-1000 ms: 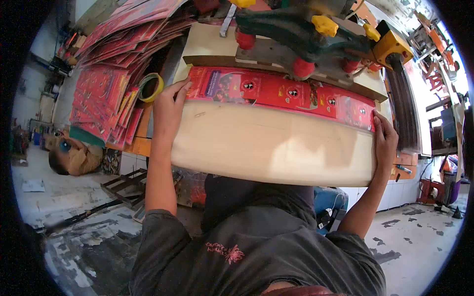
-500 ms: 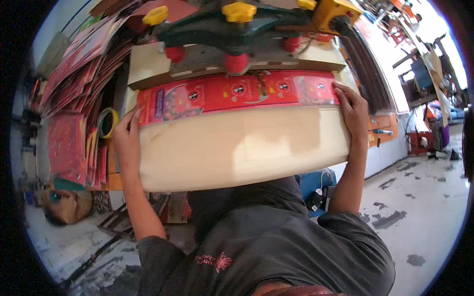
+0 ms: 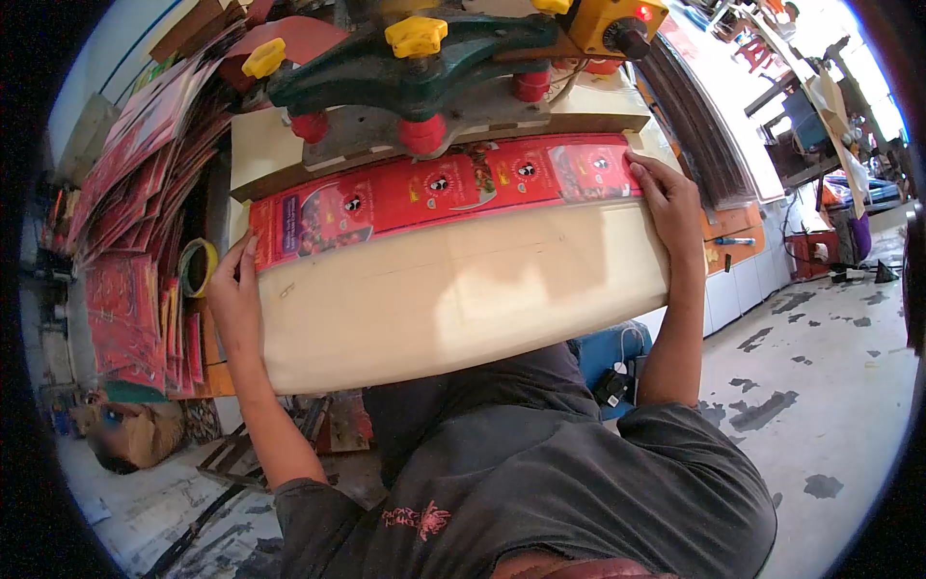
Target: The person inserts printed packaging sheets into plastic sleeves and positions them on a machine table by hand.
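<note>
A long red printed sheet [image 3: 386,203] with food pictures lies along the back of a cream-coloured board [image 3: 463,289]. At the sheet's left end, my left hand [image 3: 236,289] grips the edge with thumb and fingers together. The opposite end is pinched between the thumb and fingers of my right hand [image 3: 670,203], which rests at the board's right edge. Just behind the sheet stands a press [image 3: 415,87] with a dark green frame, yellow knobs and red feet; its lower plate sits close to the sheet's far edge.
Stacks of red printed sheets [image 3: 145,183] lean at the left, beside a roll of yellow tape [image 3: 199,268]. A yellow control box [image 3: 603,29] shows a red light. At the right are a dark stack [image 3: 699,125] and a blue pen [image 3: 735,241].
The view has shifted slightly, so the press and board appear farther left and tilted. Both hands keep their places at the ends of the red sheet.
</note>
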A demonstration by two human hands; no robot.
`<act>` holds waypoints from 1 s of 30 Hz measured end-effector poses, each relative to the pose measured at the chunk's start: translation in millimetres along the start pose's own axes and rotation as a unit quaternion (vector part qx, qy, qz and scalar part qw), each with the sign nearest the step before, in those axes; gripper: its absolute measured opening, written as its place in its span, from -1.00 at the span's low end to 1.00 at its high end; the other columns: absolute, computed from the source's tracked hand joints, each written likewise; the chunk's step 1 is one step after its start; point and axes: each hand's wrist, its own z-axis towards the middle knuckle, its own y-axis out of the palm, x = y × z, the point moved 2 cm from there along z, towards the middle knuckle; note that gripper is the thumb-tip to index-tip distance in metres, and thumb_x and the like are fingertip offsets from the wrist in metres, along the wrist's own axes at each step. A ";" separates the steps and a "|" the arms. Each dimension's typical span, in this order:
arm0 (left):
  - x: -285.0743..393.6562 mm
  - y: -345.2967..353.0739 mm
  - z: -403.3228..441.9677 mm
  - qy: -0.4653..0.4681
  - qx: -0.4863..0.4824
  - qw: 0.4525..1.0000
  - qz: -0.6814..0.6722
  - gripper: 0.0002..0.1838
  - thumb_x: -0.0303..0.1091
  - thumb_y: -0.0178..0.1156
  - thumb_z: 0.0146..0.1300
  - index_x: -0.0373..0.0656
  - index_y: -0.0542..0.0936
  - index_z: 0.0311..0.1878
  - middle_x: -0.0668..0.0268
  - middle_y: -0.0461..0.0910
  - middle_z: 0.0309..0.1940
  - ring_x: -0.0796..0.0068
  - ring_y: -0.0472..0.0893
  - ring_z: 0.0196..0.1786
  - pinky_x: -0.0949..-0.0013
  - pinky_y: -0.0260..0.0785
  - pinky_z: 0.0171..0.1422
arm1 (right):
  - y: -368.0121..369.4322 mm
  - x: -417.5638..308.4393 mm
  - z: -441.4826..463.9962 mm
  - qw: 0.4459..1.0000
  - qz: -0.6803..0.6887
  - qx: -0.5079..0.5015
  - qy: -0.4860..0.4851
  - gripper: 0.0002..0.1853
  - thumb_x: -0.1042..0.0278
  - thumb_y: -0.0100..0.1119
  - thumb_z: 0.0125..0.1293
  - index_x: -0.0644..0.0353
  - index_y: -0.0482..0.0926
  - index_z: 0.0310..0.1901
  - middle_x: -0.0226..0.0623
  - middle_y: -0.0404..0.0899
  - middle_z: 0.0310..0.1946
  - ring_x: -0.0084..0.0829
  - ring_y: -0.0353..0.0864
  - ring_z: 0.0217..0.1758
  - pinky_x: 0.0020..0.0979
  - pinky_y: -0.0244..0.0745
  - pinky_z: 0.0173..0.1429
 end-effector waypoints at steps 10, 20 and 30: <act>-9.7 3.4 1.6 0.017 0.010 0.999 -0.031 -0.63 -0.26 0.15 0.55 -0.34 0.65 0.21 0.01 0.72 0.12 0.31 0.71 0.16 0.32 0.44 0.31 | 0.7 -2.5 -1.4 1.000 0.005 -0.001 -0.009 -0.71 0.26 0.26 0.50 0.17 0.74 0.13 -0.13 0.81 -0.17 -0.61 0.71 -0.14 -0.47 0.56 0.03; -8.2 0.2 1.2 0.029 0.027 0.999 -0.024 -0.68 -0.32 0.17 0.51 -0.35 0.68 0.13 -0.07 0.73 0.03 0.11 0.74 0.08 0.28 0.49 0.20 | 2.1 -3.0 1.2 0.999 -0.007 -0.030 -0.018 -0.68 0.27 0.20 0.54 0.26 0.71 0.16 -0.10 0.78 0.01 -0.46 0.71 0.07 -0.39 0.52 0.23; -7.9 1.3 0.7 0.040 0.021 0.998 -0.046 -0.68 -0.31 0.17 0.51 -0.34 0.69 0.12 -0.04 0.71 0.09 0.11 0.73 0.12 0.26 0.49 0.23 | -0.8 -6.7 0.3 0.999 -0.007 -0.033 0.003 -0.67 0.24 0.17 0.57 0.28 0.70 0.17 -0.13 0.78 0.02 -0.46 0.69 0.09 -0.39 0.50 0.25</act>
